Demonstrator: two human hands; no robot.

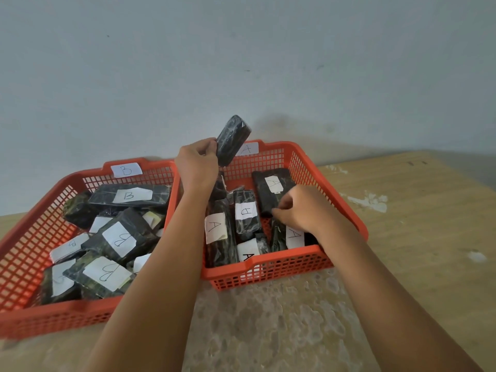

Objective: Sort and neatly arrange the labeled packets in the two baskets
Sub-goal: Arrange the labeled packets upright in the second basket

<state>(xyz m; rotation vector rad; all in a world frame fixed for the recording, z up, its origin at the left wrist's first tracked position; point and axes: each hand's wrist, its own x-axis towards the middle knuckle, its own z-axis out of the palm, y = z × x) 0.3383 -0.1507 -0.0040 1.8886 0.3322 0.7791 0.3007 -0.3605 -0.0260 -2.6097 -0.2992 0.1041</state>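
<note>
My left hand gripped a dark packet raised at frame centre above the A basket; my right hand pinched another lying inside it. Best, I judged, to read the raised label before laying it flat beside its neighbours.

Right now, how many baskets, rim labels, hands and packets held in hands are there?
Orange baskets: 2, basket B, basket A
Rim labels: 2, rim label B, rim label A
Hands: 2, left hand, right hand
Held packets: 2, lifted packet, A packet
Total: 8
</note>
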